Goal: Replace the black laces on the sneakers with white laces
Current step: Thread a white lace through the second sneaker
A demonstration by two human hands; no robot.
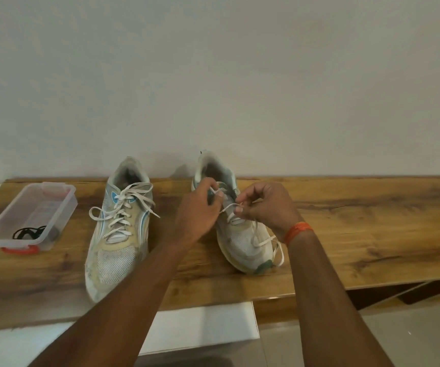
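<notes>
The right sneaker (236,221) stands on the wooden table (359,226), heel toward the wall (213,75) and toe toward the person, and serves here as the reference point. Both hands work over its upper eyelets: the left hand (197,207) pinches one strand of the white lace (256,241) between thumb and fingertips just above the tongue, and the right hand (266,205) pinches another strand of the same lace beside it, fingers curled. The remaining length of this lace trails down past the toe on the far-right side of the sneaker. An orange thread band (298,230) circles the right wrist. To the left of the reference sneaker, apart from it, lies the left sneaker (118,231), already threaded with a white lace whose loose ends spread to both sides. Further left again sits a clear plastic container (28,215) with red clips (lid off), and the black laces (28,232) lie coiled in its near end
</notes>
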